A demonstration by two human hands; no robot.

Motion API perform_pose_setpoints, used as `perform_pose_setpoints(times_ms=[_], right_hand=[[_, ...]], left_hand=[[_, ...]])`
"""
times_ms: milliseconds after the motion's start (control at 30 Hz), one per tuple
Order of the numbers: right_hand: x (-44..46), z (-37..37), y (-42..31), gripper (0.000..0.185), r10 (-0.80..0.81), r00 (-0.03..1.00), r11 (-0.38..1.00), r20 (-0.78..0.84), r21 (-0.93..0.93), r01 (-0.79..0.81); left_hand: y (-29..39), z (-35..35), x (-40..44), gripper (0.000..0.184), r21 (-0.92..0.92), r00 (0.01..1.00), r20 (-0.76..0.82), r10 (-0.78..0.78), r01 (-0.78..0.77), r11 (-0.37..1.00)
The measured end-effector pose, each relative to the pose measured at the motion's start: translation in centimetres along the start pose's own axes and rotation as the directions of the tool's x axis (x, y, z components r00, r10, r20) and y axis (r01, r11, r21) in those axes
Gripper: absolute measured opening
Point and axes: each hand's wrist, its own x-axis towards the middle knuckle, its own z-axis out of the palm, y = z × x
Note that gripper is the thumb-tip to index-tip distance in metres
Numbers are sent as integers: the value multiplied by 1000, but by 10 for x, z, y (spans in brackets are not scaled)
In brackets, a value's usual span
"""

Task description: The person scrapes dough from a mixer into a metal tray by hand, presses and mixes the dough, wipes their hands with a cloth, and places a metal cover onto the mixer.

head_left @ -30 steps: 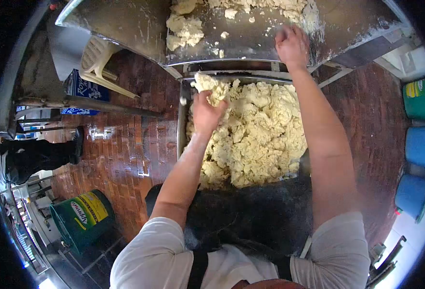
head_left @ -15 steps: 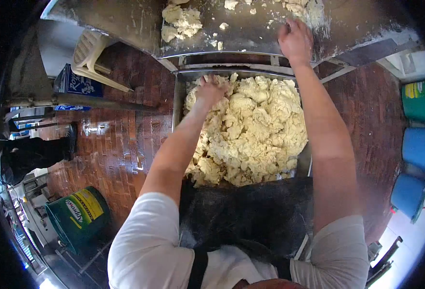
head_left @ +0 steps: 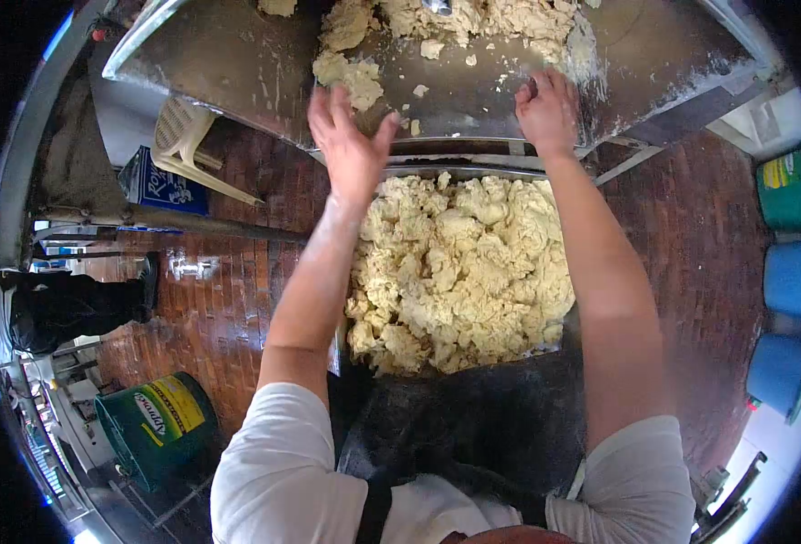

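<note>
My left hand (head_left: 351,150), fingers spread and holding nothing, is over the front edge of the metal work surface (head_left: 641,86), beside a lump of dough (head_left: 361,83). Further right, my right hand (head_left: 548,113) is closed with its fingers curled on or just above the same surface. Whatever it may hold is hidden. Below both hands sits a metal tub (head_left: 419,170) heaped with rough, pale yellow dough (head_left: 464,267). More dough (head_left: 473,20) lies along the back of the surface, with small scraps in front.
A green bucket (head_left: 156,422) stands at lower left. Blue buckets (head_left: 777,372) and another green bucket (head_left: 784,190) line the right side. A beige plastic chair (head_left: 181,136) and a blue box (head_left: 165,186) are at left. Another person's dark-clad leg (head_left: 78,304) shows on the brick floor.
My left hand has left the dough in the tub and moved up to the metal surface. My right hand stays near the surface's edge. The view has tilted up slightly.
</note>
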Motion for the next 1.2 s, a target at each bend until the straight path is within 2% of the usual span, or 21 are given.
perform_pose_setpoints(times_ms=[33,100,233,300,333,400,433,500,533,600,633,700,767,833,967,1033,1167,1200], right_hand=[[1,-1,0,38,-6,1000,1000,0,-7,6],[3,-1,-1,39,16,1000,999,1,38,-16],[2,-2,-4,39,41,999,996,26,77,-43],[3,-2,-1,39,21,1000,998,10,61,-22],[1,-1,-1,39,-3,1000,999,-5,54,3],[-3,4,0,40,3,1000,999,-2,44,-3],[0,6,1,40,13,1000,999,-16,32,-13],[-2,3,1,40,0,1000,999,-1,42,0],[0,2,2,41,-9,1000,999,-6,51,9],[-2,4,4,41,6,1000,999,-6,37,-6],[0,5,2,41,5,1000,1000,-12,27,-5],[0,3,0,41,17,1000,999,-1,42,-17],[1,0,1,41,34,999,998,12,48,-35],[1,-1,0,41,36,999,996,27,77,-38],[0,0,-2,41,46,999,998,-14,39,-46],[1,3,0,40,40,999,999,-6,19,-40],[1,1,-2,39,57,998,997,22,58,-58],[1,3,-1,38,47,999,998,5,50,-47]], left_hand=[[-16,12,7,104,59,995,70,-73,69,996],[-35,34,32,116,103,979,194,-55,35,994],[-83,93,103,120,189,976,205,-69,30,982],[-90,108,130,106,339,963,259,70,-158,928],[-86,111,136,106,334,962,267,64,-154,930],[-72,105,153,98,307,845,503,-180,20,951],[-73,105,159,98,308,847,501,-177,17,951],[-77,101,152,85,210,803,529,-276,192,959],[-76,101,147,85,212,801,532,-276,190,959],[-68,91,134,62,134,799,553,-236,195,972],[-71,86,121,62,142,801,549,-240,194,971],[-78,78,89,84,74,830,514,-217,209,975],[-40,36,48,67,166,889,410,-203,146,975],[-12,-3,8,63,111,941,318,-116,85,990],[18,-38,-72,57,-22,919,187,-346,356,934],[7,-30,-124,53,-42,938,95,-333,338,940],[-35,7,-210,55,-12,834,231,-501,517,856],[-54,23,-224,57,130,775,339,-533,522,843]])
